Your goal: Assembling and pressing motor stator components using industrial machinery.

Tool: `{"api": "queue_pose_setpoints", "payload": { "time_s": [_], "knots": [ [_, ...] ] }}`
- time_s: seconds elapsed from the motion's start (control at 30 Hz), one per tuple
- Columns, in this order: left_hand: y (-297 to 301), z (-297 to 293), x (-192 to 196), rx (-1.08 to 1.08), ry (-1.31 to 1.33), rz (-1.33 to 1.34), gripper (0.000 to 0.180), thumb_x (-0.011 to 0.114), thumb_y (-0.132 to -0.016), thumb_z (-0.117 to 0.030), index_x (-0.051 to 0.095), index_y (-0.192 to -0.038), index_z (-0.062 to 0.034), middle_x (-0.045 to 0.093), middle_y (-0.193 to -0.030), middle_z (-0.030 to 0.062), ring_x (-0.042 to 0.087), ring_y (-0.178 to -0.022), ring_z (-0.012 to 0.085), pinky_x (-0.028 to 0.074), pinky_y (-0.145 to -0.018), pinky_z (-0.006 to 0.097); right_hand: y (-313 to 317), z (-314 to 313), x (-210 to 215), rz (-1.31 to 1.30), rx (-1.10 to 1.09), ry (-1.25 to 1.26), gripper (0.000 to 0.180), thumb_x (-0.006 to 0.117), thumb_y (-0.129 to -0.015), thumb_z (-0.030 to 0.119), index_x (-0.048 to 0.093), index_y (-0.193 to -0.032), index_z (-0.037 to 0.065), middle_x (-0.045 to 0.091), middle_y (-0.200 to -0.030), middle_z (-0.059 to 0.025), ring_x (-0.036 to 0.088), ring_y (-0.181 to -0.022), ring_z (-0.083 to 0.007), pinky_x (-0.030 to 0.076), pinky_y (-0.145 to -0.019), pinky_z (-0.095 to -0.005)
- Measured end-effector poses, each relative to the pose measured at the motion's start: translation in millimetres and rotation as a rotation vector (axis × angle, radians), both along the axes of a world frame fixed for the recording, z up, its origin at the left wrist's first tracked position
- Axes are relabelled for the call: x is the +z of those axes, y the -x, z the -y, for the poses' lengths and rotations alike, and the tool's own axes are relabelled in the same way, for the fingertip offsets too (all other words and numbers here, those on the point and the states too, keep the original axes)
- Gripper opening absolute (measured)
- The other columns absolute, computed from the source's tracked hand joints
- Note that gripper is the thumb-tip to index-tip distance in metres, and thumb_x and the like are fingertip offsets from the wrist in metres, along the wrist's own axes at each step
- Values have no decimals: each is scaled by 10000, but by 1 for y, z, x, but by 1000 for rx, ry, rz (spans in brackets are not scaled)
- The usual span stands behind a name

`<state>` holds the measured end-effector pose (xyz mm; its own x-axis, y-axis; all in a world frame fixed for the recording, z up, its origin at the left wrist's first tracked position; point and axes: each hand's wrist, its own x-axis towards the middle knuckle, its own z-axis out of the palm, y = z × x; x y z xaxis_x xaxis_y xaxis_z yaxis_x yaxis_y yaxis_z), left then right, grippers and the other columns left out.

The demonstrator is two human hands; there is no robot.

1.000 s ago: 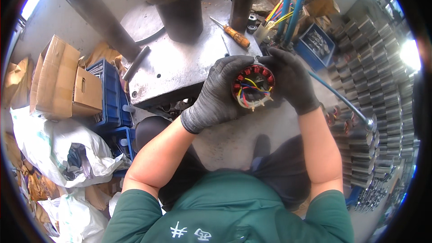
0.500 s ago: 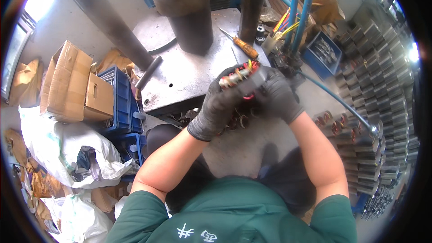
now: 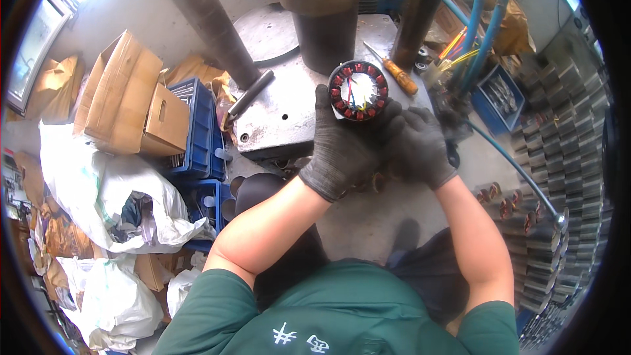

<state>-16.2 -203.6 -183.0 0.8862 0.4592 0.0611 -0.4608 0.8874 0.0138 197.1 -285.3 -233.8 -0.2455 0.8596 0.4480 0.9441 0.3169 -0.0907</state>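
Observation:
A round motor stator (image 3: pixel 358 90) with red copper windings and coloured wires in its middle is held up over the grey metal press table (image 3: pixel 282 115). My left hand (image 3: pixel 342 144), in a dark knit glove, grips it from below and the left. My right hand (image 3: pixel 420 144), gloved the same way, holds its right underside. The stator's open face points up toward the camera. A dark steel cylinder (image 3: pixel 322 16) of the press stands just behind it.
An orange-handled screwdriver (image 3: pixel 394 72) lies on the press table. Blue hoses (image 3: pixel 473 33) run down at the right. Stacks of grey stators (image 3: pixel 565 177) fill the right side. Cardboard boxes (image 3: pixel 128 102), blue crates (image 3: pixel 197 131) and white sacks (image 3: pixel 98 184) crowd the left.
Both hands lifted the stator up and away from my body toward the press, and turned it so that its open face now points at the camera.

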Motion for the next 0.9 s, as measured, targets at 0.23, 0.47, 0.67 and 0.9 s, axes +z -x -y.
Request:
{"api": "queue_pose_setpoints", "payload": {
  "time_s": [0.23,0.47,0.67,0.9],
  "knots": [
    [1,-1,8,117,98,-224,1058,427,-805,-962,577,-1371,-81,662,-1251,182,613,-1116,344,447,-1069,503,-2,-4,-3,-56,36,-96,234,736,-827,80,737,-1061,77,717,-1174,-95,656,-1114,-334,534,-976,-462],
    [0,-3,1,69,95,-115,1085,483,-765,-964,578,-1342,-51,645,-1248,186,592,-1098,345,434,-1068,493,7,3,12,-224,66,-192,269,761,-827,26,719,-1089,68,716,-1151,-130,690,-1031,-338,561,-909,-435],
    [1,-7,-10,-3,21,40,1053,501,-755,-960,593,-1289,-58,638,-1235,166,579,-1080,315,420,-1070,464,15,12,46,-618,-71,-299,167,731,-947,50,700,-1111,46,717,-1109,-131,715,-971,-256,580,-825,-342],
    [-2,-6,-3,9,34,-86,1053,504,-747,-967,599,-1298,-74,649,-1214,137,577,-1085,296,407,-1079,457,10,16,57,-1211,-126,-240,135,703,-1026,143,701,-1128,55,725,-998,-26,681,-815,-89,564,-720,-264]
  ]
}}
